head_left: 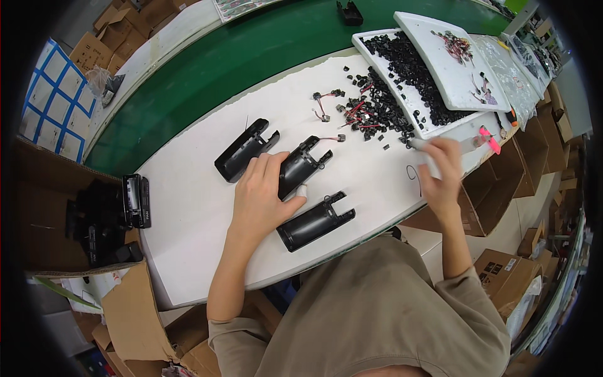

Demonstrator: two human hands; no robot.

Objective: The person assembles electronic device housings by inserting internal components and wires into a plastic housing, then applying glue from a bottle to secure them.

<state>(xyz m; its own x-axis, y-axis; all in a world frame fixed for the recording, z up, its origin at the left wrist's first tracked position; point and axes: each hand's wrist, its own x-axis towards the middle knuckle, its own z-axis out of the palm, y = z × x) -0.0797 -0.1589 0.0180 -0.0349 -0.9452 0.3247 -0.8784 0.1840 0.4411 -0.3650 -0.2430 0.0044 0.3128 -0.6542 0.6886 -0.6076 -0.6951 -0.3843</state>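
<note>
Item: middle black housing (303, 168), lay on the white table (195, 220) between the upper housing (237, 155) and the lower housing (314, 225). Left hand (260, 195): grip was closed about its sides, fingers opposite thumb. Right hand (443, 169): fingers were curled near loose small parts (386, 103); whether that grip held anything could not be told. Lower white tray (407, 102): contained black pieces (399, 56); sat beneath an upper tray (433, 81).
</note>
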